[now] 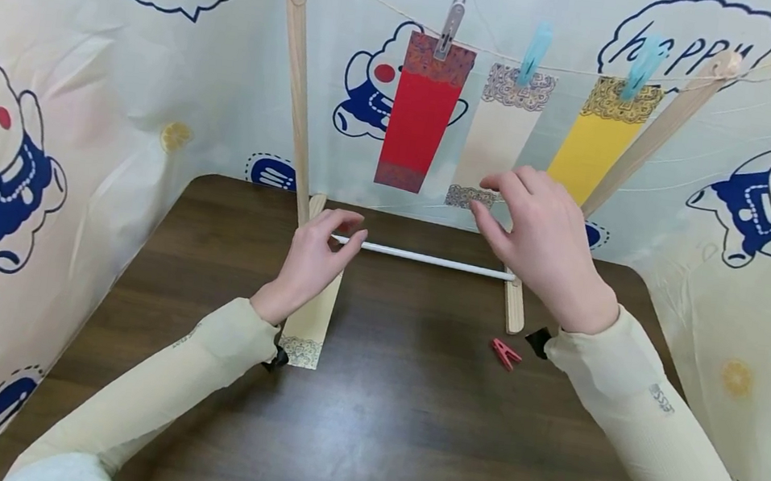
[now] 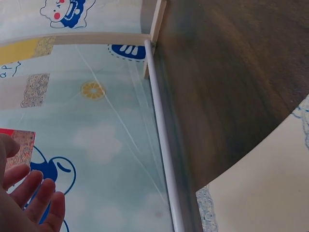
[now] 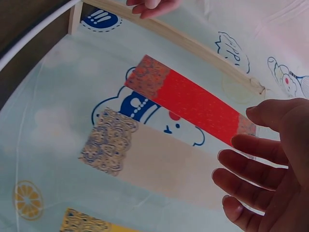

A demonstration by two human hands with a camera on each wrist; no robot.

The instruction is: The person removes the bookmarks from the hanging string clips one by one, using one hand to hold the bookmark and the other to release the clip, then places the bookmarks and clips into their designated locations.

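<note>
My left hand (image 1: pixel 315 262) hovers by the left post of a wooden frame with nothing in its fingers, which are loosely bent. Under it lies a cream strip (image 1: pixel 310 328) with a lace-patterned end, partly hidden by the hand. My right hand (image 1: pixel 549 242) is raised before the hanging strips, holding nothing, its fingers spread and slightly bent in the right wrist view. From a string hang a red strip (image 1: pixel 424 115) by a grey clothespin (image 1: pixel 450 26), a pale strip (image 1: pixel 502 130) by a blue clothespin (image 1: pixel 536 53), and a yellow strip (image 1: pixel 597 142) by another blue clothespin (image 1: pixel 643 70).
A small red clothespin (image 1: pixel 505 354) lies on the dark wooden table (image 1: pixel 360 432) below my right hand. The frame's left post (image 1: pixel 296 74) and right post (image 1: pixel 663 135) hold the string, and a white rod (image 1: pixel 434 260) joins their feet. Patterned cloth surrounds the back and sides.
</note>
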